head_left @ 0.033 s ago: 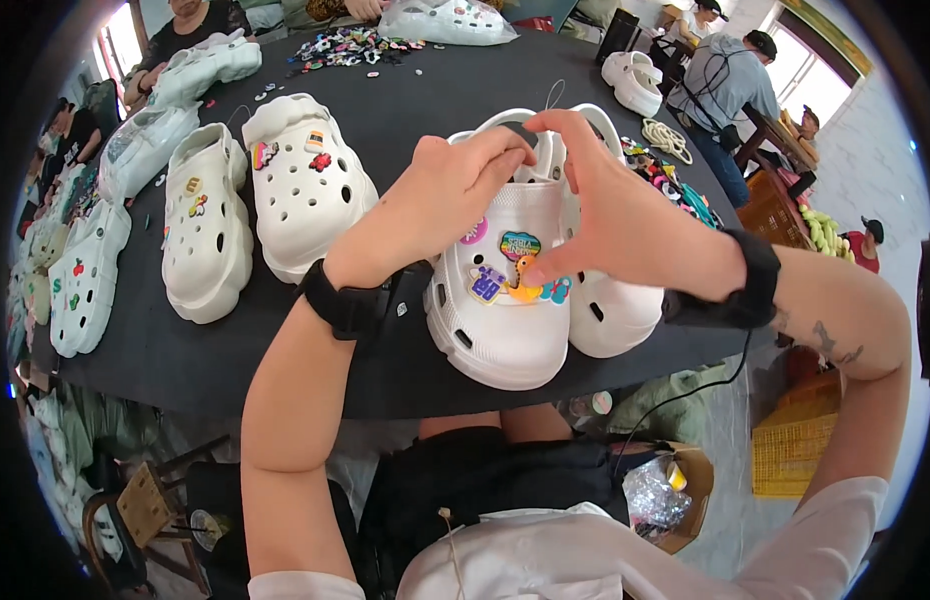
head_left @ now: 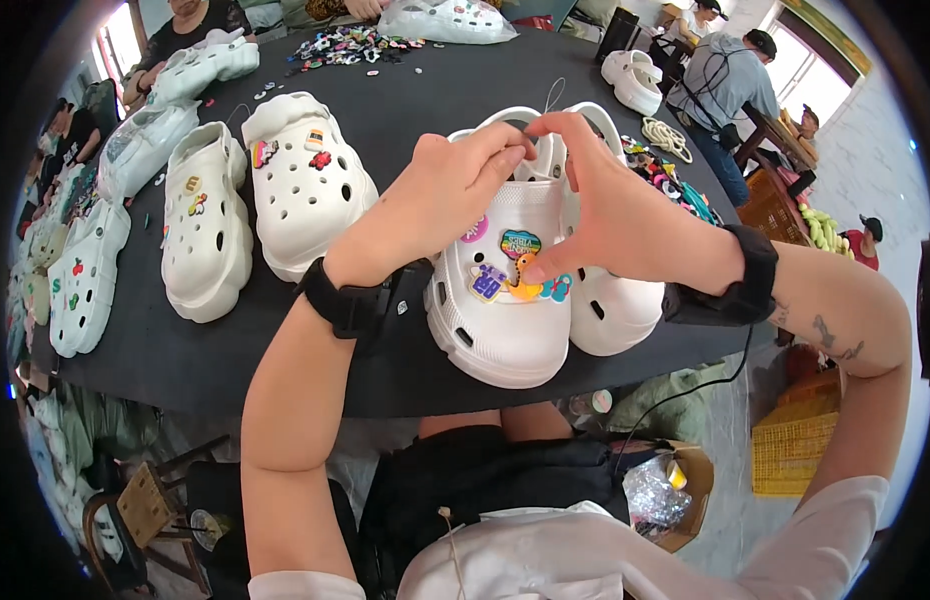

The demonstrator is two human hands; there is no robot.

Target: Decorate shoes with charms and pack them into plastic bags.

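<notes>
Our left hand (head_left: 440, 200) and right hand (head_left: 625, 215) pinch the heel strap (head_left: 541, 150) of a smooth, chunky white clog (head_left: 505, 320). Glossy rubber charms (head_left: 520, 268) stud its perforated top; a matching clog (head_left: 610, 310) touches it.

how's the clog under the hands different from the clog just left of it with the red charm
The clog under the hands carries a cluster of charms, including a yellow dinosaur; the clog with the red charm shows only about three small charms near its heel end. Both the left hand and right hand work at the first clog's strap; the other lies untouched. Both are white, chunky-soled, perforated, lying on the dark table.
</notes>
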